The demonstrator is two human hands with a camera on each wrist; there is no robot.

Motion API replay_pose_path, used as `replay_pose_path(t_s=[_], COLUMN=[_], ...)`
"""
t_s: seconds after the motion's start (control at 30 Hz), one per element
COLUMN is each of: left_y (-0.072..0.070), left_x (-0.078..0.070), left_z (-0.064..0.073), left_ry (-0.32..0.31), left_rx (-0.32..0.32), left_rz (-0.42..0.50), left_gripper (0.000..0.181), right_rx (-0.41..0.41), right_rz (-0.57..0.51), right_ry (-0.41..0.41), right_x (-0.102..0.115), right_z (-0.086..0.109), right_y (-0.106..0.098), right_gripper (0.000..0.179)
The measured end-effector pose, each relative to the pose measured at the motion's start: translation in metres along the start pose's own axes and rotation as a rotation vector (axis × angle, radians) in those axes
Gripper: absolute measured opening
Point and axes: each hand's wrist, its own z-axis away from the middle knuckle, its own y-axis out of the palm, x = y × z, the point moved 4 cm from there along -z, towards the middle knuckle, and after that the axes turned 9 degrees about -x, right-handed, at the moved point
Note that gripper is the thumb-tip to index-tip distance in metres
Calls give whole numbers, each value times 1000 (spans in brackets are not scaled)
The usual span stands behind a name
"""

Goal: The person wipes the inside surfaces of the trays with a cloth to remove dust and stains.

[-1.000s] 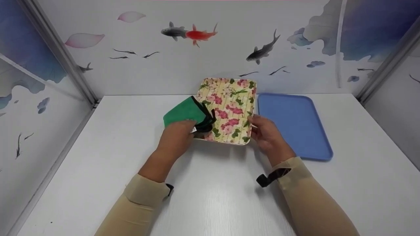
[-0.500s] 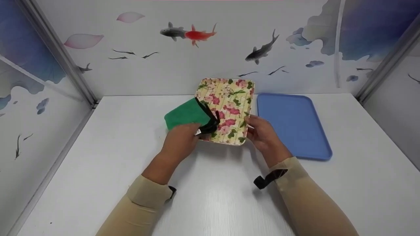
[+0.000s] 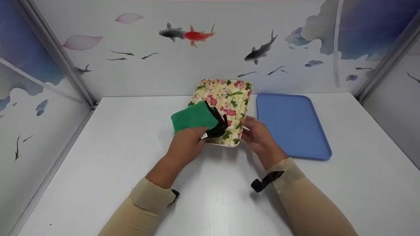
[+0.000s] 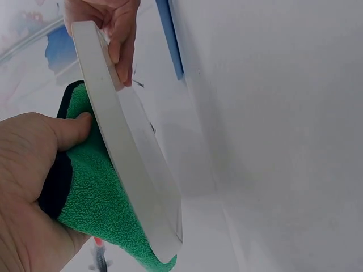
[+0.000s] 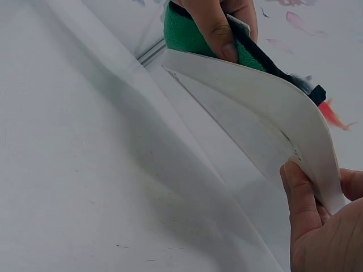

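My left hand (image 3: 187,144) grips a folded green towel (image 3: 193,117) with a black border and presses it over the left part of a floral tray (image 3: 226,95). In the left wrist view the thumb lies on the green terry cloth (image 4: 102,192), against the tray's white outer side (image 4: 108,124). My right hand (image 3: 261,136) pinches the tray's right edge, thumb on the face and fingers beneath, as the right wrist view shows with the white underside (image 5: 238,113). Tilted, the tray is held above the table. The towel hides its lower left corner.
A blue tray (image 3: 292,127) lies flat on the white table (image 3: 108,157), right of the right hand. Behind stands a white wall (image 3: 137,75) painted with fish, and printed side panels with metal frame posts (image 3: 78,72) close off both sides.
The towel has slid rightward and slightly nearer across the floral tray with my left hand. The tray and my right hand have shifted a little left. The blue tray stays put.
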Motion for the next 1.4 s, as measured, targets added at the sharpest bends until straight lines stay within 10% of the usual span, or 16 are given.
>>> replay_pose_path(t_s=[0.87,1.4], left_y=[14,-1], left_x=[-38,-31], left_z=[7,-2], left_ry=[175,205], left_rx=[32,231], left_rz=[37,7], left_gripper=[34,39], right_rx=[-24,-7], right_rz=[-1,39], right_ry=[-13,-18], right_x=[-2,-1], right_z=[4,7], right_y=[4,7], right_gripper=[21,30])
